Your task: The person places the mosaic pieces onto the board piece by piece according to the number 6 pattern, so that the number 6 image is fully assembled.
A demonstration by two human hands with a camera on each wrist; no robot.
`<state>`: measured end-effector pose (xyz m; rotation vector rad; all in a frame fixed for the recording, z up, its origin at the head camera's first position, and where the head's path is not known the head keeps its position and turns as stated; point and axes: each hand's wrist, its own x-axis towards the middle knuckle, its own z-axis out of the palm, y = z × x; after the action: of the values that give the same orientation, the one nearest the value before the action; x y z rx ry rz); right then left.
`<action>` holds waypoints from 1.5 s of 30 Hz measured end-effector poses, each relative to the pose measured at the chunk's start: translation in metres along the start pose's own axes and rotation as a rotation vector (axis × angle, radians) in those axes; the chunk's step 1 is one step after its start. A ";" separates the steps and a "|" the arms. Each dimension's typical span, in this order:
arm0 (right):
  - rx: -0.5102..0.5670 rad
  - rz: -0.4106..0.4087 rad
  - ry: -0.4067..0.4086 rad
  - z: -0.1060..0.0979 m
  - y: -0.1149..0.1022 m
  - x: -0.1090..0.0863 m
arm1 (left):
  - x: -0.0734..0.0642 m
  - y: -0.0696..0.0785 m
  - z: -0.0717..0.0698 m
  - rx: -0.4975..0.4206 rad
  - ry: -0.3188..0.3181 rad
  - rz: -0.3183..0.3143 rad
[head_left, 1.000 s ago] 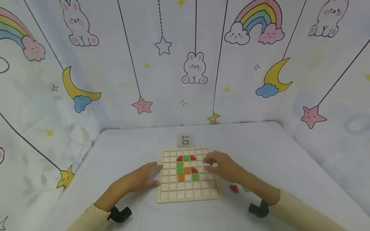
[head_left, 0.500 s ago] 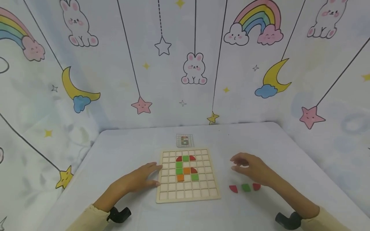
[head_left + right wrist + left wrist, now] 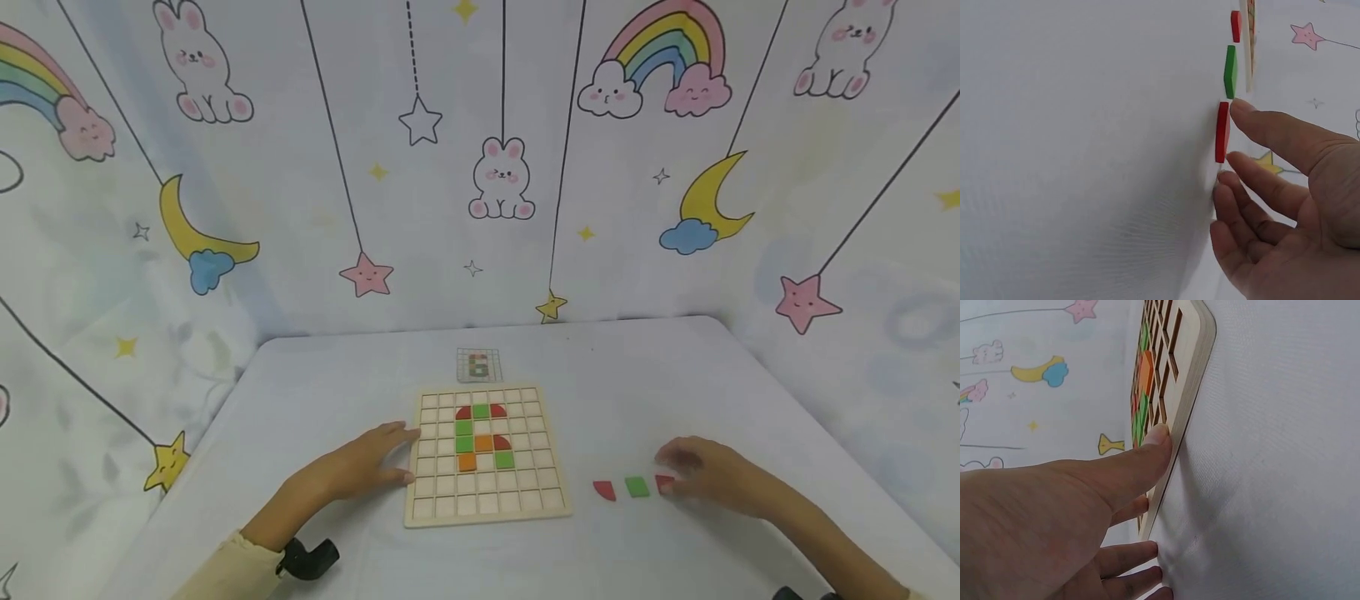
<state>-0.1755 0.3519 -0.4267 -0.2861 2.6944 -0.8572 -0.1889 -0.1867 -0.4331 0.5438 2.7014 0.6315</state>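
A wooden grid board [image 3: 447,506] lies on the white table, with red, green and orange tiles in several of its cells. My left hand [image 3: 365,463] rests at the board's left side. Its thumb [image 3: 1159,435] touches the rim in the left wrist view, the fingers stretched along the edge. Right of the board, my right hand [image 3: 712,475] is low over a red quarter-round tile [image 3: 1222,132]. Thumb and index fingertip are spread at the two ends of that tile, which still lies on the table. Part of it is hidden by the hand in the head view.
A green square tile [image 3: 637,487] and another red quarter-round tile [image 3: 604,491] lie in a row between the board and my right hand. Behind the board lies a small pattern card [image 3: 478,365]. A cartoon-printed cloth [image 3: 435,208] hangs behind the table.
My right hand has moved from the board's right edge out to the right and down to the farthest red tile. The left hand has stayed at the board.
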 end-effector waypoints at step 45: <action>-0.078 -0.202 0.016 0.009 -0.016 0.016 | 0.002 -0.002 0.000 0.007 -0.014 -0.029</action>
<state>-0.1862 0.3302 -0.4277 -0.5788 2.7521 -0.8127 -0.1912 -0.1875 -0.4348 0.5081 2.6943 0.6086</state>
